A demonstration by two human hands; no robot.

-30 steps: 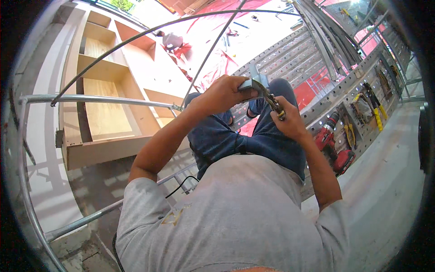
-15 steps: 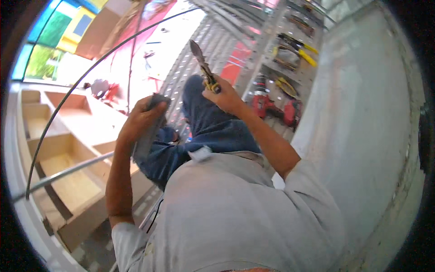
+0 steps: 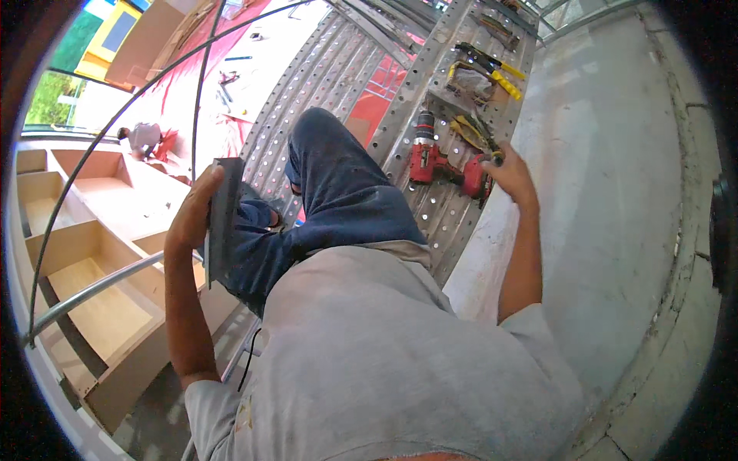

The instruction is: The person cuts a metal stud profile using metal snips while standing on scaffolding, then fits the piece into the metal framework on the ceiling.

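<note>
My left hand [image 3: 191,215] is closed around a dark grey metal channel piece [image 3: 224,219], which stands lengthwise beside my left thigh. Out to the right, my right hand [image 3: 513,175] has its fingers on the handles of tin snips [image 3: 492,144], low over the perforated metal platform [image 3: 453,240]. Their blades point away from me and partly overlap yellow-handled pliers [image 3: 466,132] lying there. Right beside that hand lies a red cordless drill [image 3: 438,163], its battery end nearest my fingers.
Farther along the platform lie a yellow-handled cutter [image 3: 503,83] and a clear bag [image 3: 470,81]. A pale wall [image 3: 600,200] rises at right. Open wooden cabinet boxes [image 3: 100,284], a metal rail [image 3: 108,292] and a dark cable [image 3: 123,111] are at left. Another person [image 3: 144,138] works far below.
My right hand has carried the snips from above my knee rightward and down to the tools on the platform. The left hand, still gripping the channel, has shifted slightly left.
</note>
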